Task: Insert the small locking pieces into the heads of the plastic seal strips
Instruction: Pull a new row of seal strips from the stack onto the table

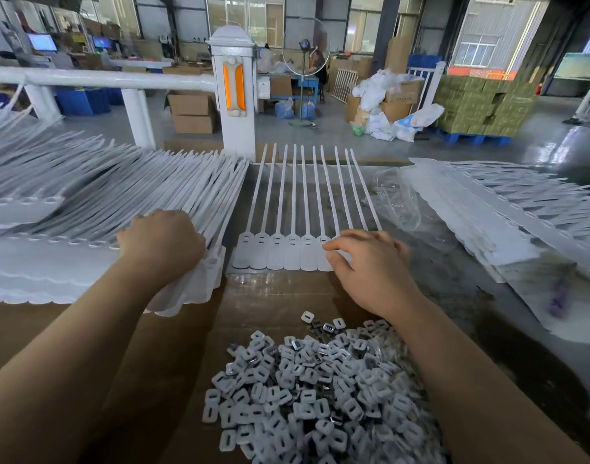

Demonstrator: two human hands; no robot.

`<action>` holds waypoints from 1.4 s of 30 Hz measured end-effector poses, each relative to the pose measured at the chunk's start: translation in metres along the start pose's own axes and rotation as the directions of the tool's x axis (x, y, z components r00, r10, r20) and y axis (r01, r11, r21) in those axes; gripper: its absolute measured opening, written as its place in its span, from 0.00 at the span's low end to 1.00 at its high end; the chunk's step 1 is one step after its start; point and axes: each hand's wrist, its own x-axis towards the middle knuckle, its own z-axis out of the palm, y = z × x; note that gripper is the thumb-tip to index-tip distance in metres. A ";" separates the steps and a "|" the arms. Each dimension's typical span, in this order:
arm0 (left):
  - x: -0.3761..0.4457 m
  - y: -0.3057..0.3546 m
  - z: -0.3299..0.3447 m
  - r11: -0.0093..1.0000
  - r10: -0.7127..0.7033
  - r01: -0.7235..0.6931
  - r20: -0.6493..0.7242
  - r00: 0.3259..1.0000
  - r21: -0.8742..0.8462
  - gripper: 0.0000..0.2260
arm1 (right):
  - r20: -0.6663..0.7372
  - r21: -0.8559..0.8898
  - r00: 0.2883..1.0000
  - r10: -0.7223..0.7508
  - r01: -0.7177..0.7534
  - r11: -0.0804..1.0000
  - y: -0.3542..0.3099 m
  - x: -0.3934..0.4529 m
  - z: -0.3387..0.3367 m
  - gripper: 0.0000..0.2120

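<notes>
With the left hand [161, 241] clenched on the nine-o'clock stack [86, 209] and right-hand fingers [340, 244] relaxed on the strip row [286, 252], heads could be nudged askew.

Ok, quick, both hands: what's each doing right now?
Left hand: gripping the stack of strips on the left.
Right hand: fingertips on the strip row; whether it pinches anything cannot be told.

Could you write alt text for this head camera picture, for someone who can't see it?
A person's right hand rests its fingers on the heads of a row of white plastic seal strips on a cardboard-covered table, while the left hand grips a stacked bundle of strips. A heap of small locking pieces lies nearer the camera.
</notes>
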 end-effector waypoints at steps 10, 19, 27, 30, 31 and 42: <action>0.001 -0.009 -0.010 0.979 -0.058 0.038 -0.092 0.994 -0.201 0.21 | -0.056 0.009 0.998 -0.012 0.013 1.000 -0.001 -0.001 0.001 0.13; 0.012 -0.018 -0.016 0.881 -0.137 -0.083 -0.420 0.897 -0.465 0.06 | -0.106 0.135 0.988 -0.114 0.128 0.983 -0.001 -0.001 -0.001 0.12; 0.009 -0.028 -0.030 0.947 0.095 -0.020 0.220 0.971 -0.321 0.18 | -0.151 0.137 0.980 -0.128 0.149 0.979 0.000 0.000 0.000 0.11; 0.003 -0.029 -0.043 0.959 0.117 0.013 0.439 0.891 -0.282 0.20 | -0.162 0.130 0.978 -0.132 0.154 0.980 0.000 -0.001 0.001 0.11; 0.001 -0.030 -0.046 0.963 0.126 0.012 0.490 0.863 -0.269 0.21 | -0.167 0.127 0.977 -0.134 0.156 0.980 0.000 -0.001 0.001 0.11; 0.001 -0.016 -0.044 0.977 0.208 -0.213 0.128 0.970 0.027 0.13 | -0.180 0.117 0.975 -0.129 0.152 0.982 0.000 0.000 0.001 0.10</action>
